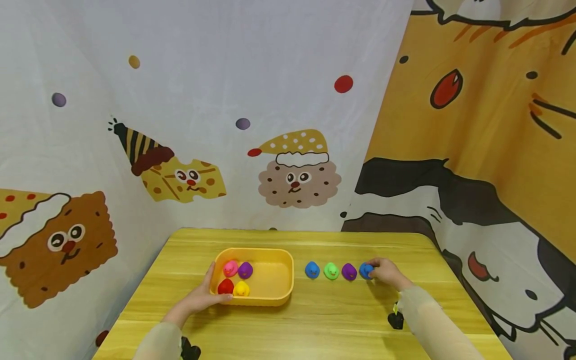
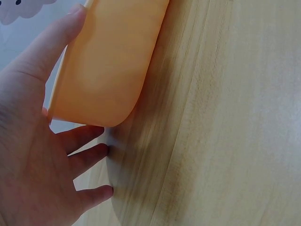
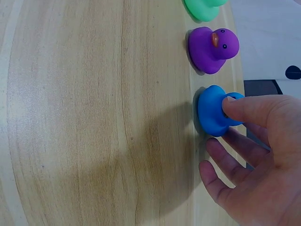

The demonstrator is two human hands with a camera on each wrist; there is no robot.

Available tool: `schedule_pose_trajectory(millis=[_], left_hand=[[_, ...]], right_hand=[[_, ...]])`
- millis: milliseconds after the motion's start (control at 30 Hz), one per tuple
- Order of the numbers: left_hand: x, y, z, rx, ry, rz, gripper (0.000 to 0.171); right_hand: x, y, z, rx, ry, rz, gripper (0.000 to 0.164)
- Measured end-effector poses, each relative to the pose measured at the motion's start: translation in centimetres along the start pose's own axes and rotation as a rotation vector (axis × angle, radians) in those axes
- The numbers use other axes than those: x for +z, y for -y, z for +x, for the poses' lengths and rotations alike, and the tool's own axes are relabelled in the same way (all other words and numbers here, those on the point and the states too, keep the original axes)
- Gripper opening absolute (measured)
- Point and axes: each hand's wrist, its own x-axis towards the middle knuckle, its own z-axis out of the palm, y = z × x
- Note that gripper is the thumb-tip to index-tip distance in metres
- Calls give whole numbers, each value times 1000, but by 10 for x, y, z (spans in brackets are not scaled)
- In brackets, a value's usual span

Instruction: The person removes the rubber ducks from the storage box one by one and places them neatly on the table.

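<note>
Ducks [image 1: 245, 270] in yel. tub [image 1: 270, 280]: headcam only

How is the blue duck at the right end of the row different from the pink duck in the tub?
The blue duck is outside the yellow tub; the pink duck is inside it.
The right hand pinches the blue duck; no hand holds the pink duck.
Both the blue duck and the pink duck are small toys.
</note>
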Motion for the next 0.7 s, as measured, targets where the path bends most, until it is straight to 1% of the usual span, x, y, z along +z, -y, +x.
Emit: schedule_pose_trajectory(millis=[267, 700], left_hand=[[1, 0, -1, -13, -9, 13, 123], [0, -2, -2, -22, -6, 15, 122]], right_hand=[[0, -4, 1, 19, 8, 12, 37], [0, -3, -1, 11, 22, 34, 38]])
